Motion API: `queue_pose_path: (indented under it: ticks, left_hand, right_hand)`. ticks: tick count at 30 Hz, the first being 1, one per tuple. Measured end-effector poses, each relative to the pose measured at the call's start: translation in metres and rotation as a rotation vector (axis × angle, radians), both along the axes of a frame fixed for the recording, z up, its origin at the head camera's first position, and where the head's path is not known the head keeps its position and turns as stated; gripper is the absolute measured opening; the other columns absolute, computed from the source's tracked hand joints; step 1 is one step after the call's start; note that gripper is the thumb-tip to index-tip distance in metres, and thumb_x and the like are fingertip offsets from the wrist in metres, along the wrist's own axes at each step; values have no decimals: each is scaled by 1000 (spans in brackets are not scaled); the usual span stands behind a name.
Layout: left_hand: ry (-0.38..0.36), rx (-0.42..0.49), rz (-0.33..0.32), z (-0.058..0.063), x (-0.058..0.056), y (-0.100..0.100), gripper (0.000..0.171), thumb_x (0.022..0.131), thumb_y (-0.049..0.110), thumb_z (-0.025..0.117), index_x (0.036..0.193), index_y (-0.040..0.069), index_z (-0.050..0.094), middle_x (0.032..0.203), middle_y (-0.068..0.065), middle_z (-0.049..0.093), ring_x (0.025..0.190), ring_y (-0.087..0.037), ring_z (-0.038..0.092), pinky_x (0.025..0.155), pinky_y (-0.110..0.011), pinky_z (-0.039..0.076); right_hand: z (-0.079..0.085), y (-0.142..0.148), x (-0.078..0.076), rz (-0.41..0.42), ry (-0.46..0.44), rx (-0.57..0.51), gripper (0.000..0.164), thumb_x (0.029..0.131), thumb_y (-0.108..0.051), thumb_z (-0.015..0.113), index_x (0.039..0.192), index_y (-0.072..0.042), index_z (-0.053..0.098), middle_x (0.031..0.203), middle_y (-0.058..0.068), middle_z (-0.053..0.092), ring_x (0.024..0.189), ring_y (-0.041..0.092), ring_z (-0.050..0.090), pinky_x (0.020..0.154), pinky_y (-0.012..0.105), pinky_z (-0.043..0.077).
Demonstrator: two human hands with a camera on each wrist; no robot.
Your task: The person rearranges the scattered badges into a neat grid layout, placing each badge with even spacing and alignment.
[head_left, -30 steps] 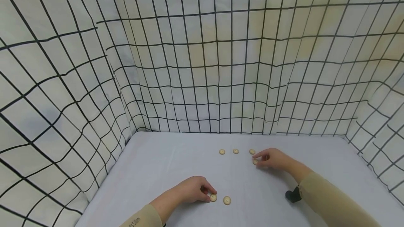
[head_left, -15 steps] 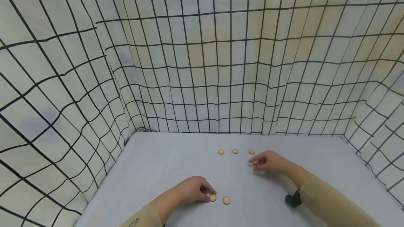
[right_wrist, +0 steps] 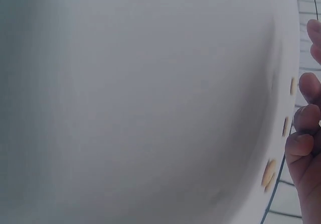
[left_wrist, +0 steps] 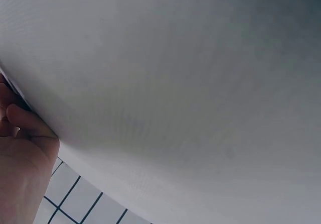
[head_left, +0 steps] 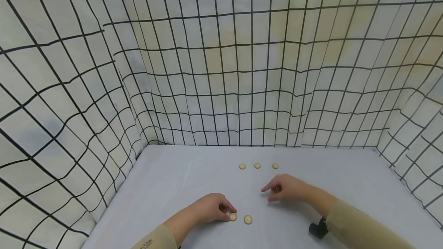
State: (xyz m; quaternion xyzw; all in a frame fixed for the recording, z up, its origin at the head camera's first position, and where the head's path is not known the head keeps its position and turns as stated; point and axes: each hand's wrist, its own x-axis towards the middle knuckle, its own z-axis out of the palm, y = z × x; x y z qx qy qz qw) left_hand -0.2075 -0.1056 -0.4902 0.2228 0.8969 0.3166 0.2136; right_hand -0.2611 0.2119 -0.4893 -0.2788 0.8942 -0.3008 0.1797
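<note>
My left hand (head_left: 212, 207) rests on the white table and pinches a cream round button (head_left: 233, 216) between thumb and forefinger. A second button (head_left: 248, 219) lies just right of it. My right hand (head_left: 285, 188) hovers over the middle of the table, thumb and forefinger apart; I see nothing between them. Three more buttons form a far row: left button (head_left: 242, 166), middle button (head_left: 257, 165) and right button (head_left: 275, 166). In the right wrist view, a pair of buttons (right_wrist: 269, 172) nearly overlap beyond the fingers. The left wrist view shows part of the left hand (left_wrist: 25, 158), no button.
White cloth walls with a black grid (head_left: 221, 87) rise behind and beside the table (head_left: 166, 180). A black strap piece (head_left: 318, 229) hangs under the right forearm, near the beige sleeve (head_left: 360, 224).
The right hand has moved left and nearer, off the button near the far row's right end, which the head view now hides. The left hand has stayed put on its button.
</note>
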Motion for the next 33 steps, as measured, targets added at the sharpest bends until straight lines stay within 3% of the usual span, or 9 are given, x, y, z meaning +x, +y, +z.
queue_pose_path:
  ticks: [3, 10, 18, 33]
  left_hand:
    - [3, 1, 0, 0, 0, 0, 20, 80, 15, 82, 97, 24, 80, 78, 8, 56, 73, -4, 49, 69, -25, 42]
    - [-1, -2, -2, 0, 0, 0, 20, 80, 15, 83, 97, 24, 80, 77, 9, 55, 72, -4, 49, 68, -25, 42]
    - [-6, -9, -5, 2, -1, 1, 19, 81, 16, 82, 98, 25, 80, 76, 7, 55, 72, -6, 49, 67, -25, 41]
    - [2, -15, -13, 0, -2, 0, 18, 81, 18, 82, 97, 26, 80, 76, 8, 55, 72, -5, 49, 67, -26, 41]
  right_hand:
    - [1, -9, 4, 55, 21, 10, 29, 81, -34, 82, 110, -31, 77, 77, -13, 60, 72, 8, 52, 65, 25, 44]
    - [-2, -30, 14, 134, -34, -16, 27, 81, -32, 82, 108, -31, 77, 73, -13, 59, 68, 5, 51, 62, 22, 45]
    - [-6, -48, 21, 267, 3, -15, 26, 83, -29, 81, 108, -28, 78, 69, -16, 56, 63, 0, 47, 60, 19, 43]
    - [-8, -63, 27, 320, 28, 60, 25, 84, -34, 80, 108, -31, 77, 71, -19, 56, 64, -2, 48, 61, 19, 44]
